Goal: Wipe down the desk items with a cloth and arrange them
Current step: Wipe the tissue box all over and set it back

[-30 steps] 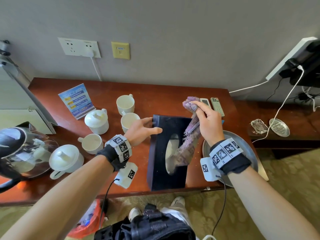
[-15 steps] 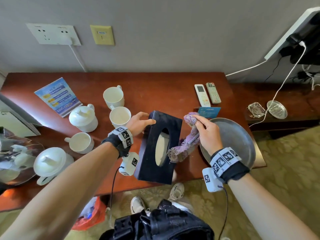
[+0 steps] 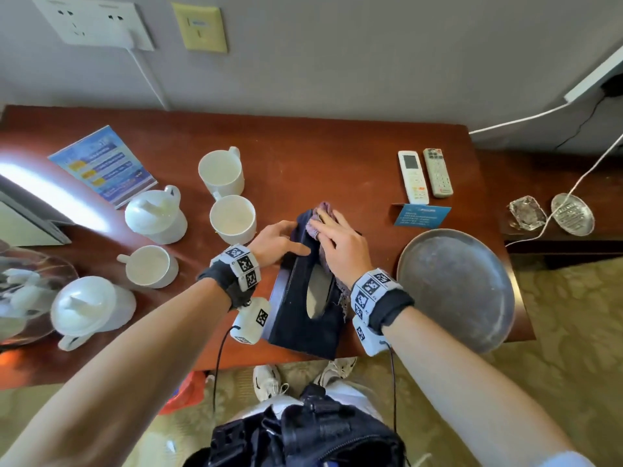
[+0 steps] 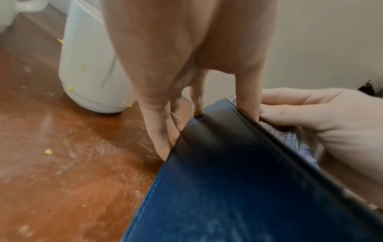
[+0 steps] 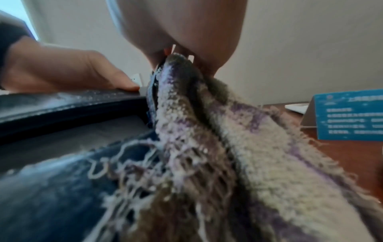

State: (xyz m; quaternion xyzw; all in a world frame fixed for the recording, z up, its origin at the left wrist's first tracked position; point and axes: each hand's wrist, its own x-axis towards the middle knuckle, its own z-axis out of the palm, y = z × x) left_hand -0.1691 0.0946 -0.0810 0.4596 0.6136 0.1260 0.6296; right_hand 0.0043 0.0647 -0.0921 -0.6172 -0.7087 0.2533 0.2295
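A dark blue tissue box [image 3: 296, 318] with an oval opening lies lengthwise near the desk's front edge. My left hand [image 3: 279, 241] grips its far left edge. In the left wrist view the fingers [image 4: 157, 131] run down the box's side [image 4: 228, 188] and the thumb lies on top. My right hand [image 3: 340, 244] holds a frayed purple cloth [image 3: 323, 210] bunched under its fingers and presses it on the far end of the box top. The cloth [image 5: 228, 147] trails back over the box [image 5: 51, 188] towards the wrist.
Three open white cups [image 3: 232, 219] and two lidded ones [image 3: 155, 212] stand left of the box. A round metal tray [image 3: 455, 288] lies to the right. Behind it are a blue card [image 3: 421, 215] and two remotes [image 3: 413, 176]. A leaflet stand [image 3: 101, 165] is at the far left.
My right hand has brought the cloth from hanging beside the box onto the far end of its top. The left hand has kept its hold on the box's far left edge.
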